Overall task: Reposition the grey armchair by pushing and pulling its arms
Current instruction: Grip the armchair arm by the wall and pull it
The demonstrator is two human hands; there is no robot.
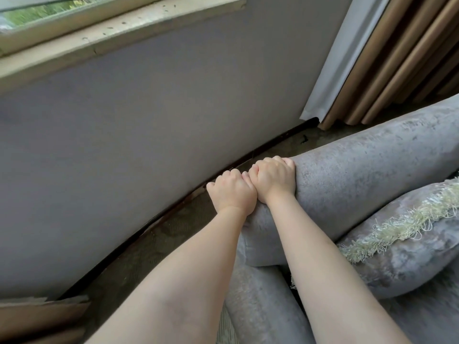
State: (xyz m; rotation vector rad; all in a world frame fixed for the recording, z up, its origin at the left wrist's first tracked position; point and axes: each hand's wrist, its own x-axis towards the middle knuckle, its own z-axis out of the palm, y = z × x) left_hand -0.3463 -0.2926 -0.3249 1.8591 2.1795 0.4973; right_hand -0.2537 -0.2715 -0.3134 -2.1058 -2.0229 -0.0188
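You have two hands in view: one left hand [232, 192] and one right hand [273, 178]. Both grip the end of the upper arm roll of one grey armchair [360, 165]. You count two padded rolls on it: the gripped one and one lower roll [260, 306]. One fringed cushion [409, 247] lies against the inner edge of the arm. At the wall you count one window [37, 13], one sill [99, 43] and one dark skirting strip [173, 207]. You count one pale curtain panel [332, 65] and one tan curtain [397, 58]. One brown cardboard pile [37, 316] lies on the floor; you cannot count its sheets.
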